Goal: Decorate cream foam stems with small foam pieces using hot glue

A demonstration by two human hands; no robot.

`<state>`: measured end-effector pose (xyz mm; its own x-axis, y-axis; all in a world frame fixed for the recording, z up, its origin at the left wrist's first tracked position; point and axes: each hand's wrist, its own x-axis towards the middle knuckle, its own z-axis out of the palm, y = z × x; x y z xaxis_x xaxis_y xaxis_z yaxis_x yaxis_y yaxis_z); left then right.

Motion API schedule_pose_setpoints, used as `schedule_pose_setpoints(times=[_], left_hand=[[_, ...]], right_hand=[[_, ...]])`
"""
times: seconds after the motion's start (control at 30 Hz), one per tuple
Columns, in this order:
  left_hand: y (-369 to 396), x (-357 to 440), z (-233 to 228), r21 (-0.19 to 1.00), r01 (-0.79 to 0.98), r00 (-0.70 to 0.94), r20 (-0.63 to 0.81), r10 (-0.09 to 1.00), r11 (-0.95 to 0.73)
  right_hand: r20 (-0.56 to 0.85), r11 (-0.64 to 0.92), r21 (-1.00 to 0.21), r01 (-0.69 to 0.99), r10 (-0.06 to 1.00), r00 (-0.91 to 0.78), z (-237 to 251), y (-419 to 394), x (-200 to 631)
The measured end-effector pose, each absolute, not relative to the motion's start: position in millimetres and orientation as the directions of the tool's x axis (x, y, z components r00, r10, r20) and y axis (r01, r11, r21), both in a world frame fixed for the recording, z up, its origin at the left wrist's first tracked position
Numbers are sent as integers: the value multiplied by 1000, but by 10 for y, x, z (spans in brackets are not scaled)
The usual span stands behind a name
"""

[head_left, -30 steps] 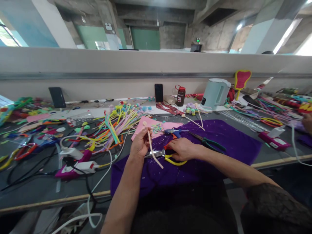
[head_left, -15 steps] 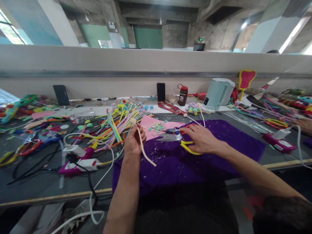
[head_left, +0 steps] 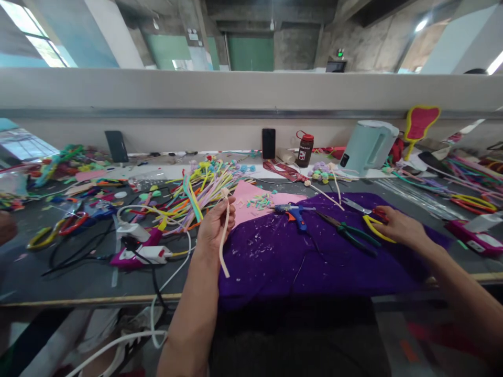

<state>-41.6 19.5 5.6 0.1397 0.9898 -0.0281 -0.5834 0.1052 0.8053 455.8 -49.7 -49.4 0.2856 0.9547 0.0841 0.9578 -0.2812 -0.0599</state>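
My left hand point(head_left: 212, 226) pinches a cream fuzzy stem, like a pipe cleaner point(head_left: 223, 252), near its top. A small pale tuft shows above the fingers, and the long end hangs down over the purple cloth point(head_left: 271, 283). At the cloth's right side, my right hand point(head_left: 404, 226) has its fingers on the handles of a pair of scissors point(head_left: 371, 227), red and yellow. Their blades point left and away from me. Between my hands lie a blue glue gun point(head_left: 297, 214) and green-handled pliers point(head_left: 349, 233). Small clippings cover a pink sheet point(head_left: 240, 195).
A heap of colourful pipe cleaners point(head_left: 196, 191) lies beyond my left hand. Plugged power strips point(head_left: 137, 250) and cables sit left, another strip point(head_left: 471, 235) right. A kettle point(head_left: 367, 146), a bottle point(head_left: 305, 151) and a phone point(head_left: 269, 144) stand behind. Another person's hand point(head_left: 7, 228) shows at far left.
My right hand has carried the scissors rightward from over the glue gun to the cloth's right side, uncovering the glue gun and pliers. My left hand keeps the pipe cleaner. The view has shifted slightly.
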Motion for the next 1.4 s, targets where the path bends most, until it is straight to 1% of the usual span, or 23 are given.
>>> schedule_pose_setpoints(times=[0.1, 0.17, 0.23, 0.3, 0.33, 0.4, 0.5, 0.57, 0.63, 0.73, 0.8, 0.83, 0.93, 1.0, 1.17, 1.23, 1.3, 1.4], left_hand=[[198, -444, 25, 829, -555, 65, -31, 997, 62], [177, -417, 0, 848, -528, 36, -38, 999, 52], [140, -347, -29, 865, -495, 66, -58, 996, 83], [99, -250, -61, 879, -462, 138, -60, 989, 118], [80, -200, -76, 887, -444, 180, -55, 982, 131], [52, -117, -99, 896, -418, 244, -45, 969, 147], [38, -75, -106, 898, -414, 263, -41, 964, 151], [42, -106, -96, 891, -432, 224, -45, 974, 140], [53, -175, -85, 875, -473, 126, -54, 991, 108], [74, -306, -90, 827, -562, -77, -50, 996, -2], [82, -375, -106, 792, -608, -154, -50, 987, -55], [82, -395, -114, 779, -624, -164, -54, 985, -61], [61, -393, -126, 769, -639, -116, -70, 991, -20], [36, -364, -118, 778, -628, -68, -74, 995, 14], [-9, -328, -95, 811, -584, -26, -71, 997, 43], [-16, -317, -110, 840, -540, 7, -65, 998, 58], [-27, -284, -143, 886, -456, 77, -61, 995, 90], [-61, -188, -215, 957, -248, 197, -104, 975, 152]], right_hand=[[28, -234, -55, 971, 971, 236, -591, -491, 4616], [16, -201, -13, 980, 979, 201, -563, -506, 4571], [72, -185, 86, 979, 981, 179, -462, -534, 4453], [189, -180, 195, 964, 971, 143, -310, -558, 4255], [236, -164, 206, 965, 965, 114, -228, -561, 4129], [256, -61, 156, 986, 966, 20, -73, -534, 3831], [210, 139, 56, 989, 966, -148, 82, -408, 3335], [203, 225, 15, 974, 954, -223, 123, -292, 3021], [160, 283, -1, 959, 947, -279, 121, -183, 2760], [103, 217, 5, 976, 971, -217, 46, -65, 2510], [79, 163, 1, 987, 984, -163, -39, -17, 2438], [66, 136, -38, 990, 989, -134, -86, 2, 2423], [4, 39, -247, 968, 999, -39, -218, 56, 2429], [-29, 3, -352, 936, 999, -14, -286, 98, 2456], [-67, -44, -505, 862, 998, 12, -414, 171, 2554], [-66, -48, -552, 832, 998, 14, -447, 162, 2594], [-60, -37, -576, 817, 998, 3, -457, 133, 2627], [-50, -7, -583, 812, 998, -27, -432, 79, 2654]])
